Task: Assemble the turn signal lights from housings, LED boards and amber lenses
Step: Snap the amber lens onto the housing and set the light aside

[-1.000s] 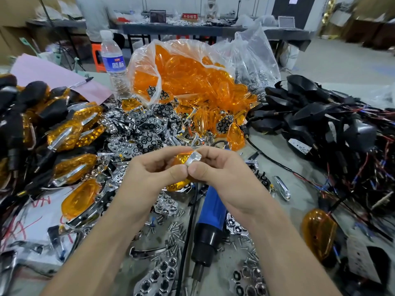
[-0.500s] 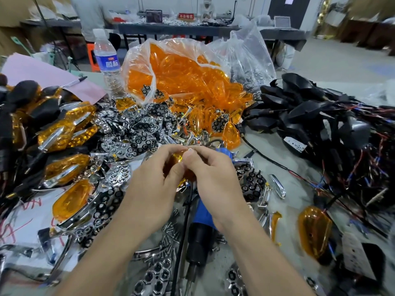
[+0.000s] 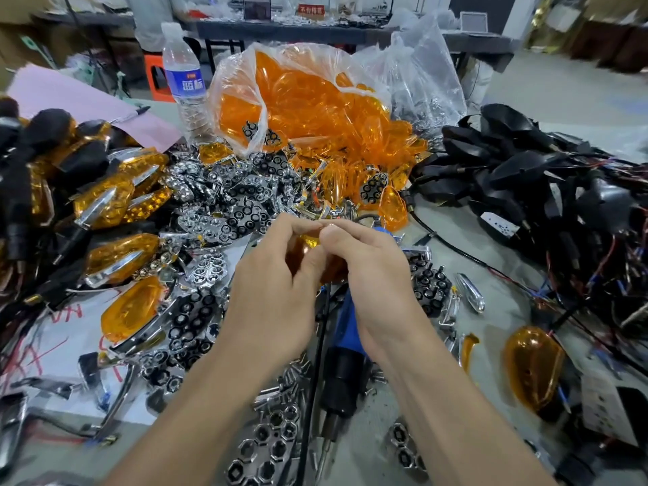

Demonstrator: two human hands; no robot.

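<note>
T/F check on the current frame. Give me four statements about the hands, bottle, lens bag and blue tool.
1. Both hands hold one amber piece between them. True: the left hand and right hand pinch the amber piece at its top.
2. The water bottle lies on its side. False: the water bottle stands upright at the back left.
3. A clear bag of amber lenses sits beyond the hands. True: the bag is at the back centre, with lenses spilling out of it.
4. The right hand grips the blue tool. False: the blue tool lies on the table beneath the hands.
</note>
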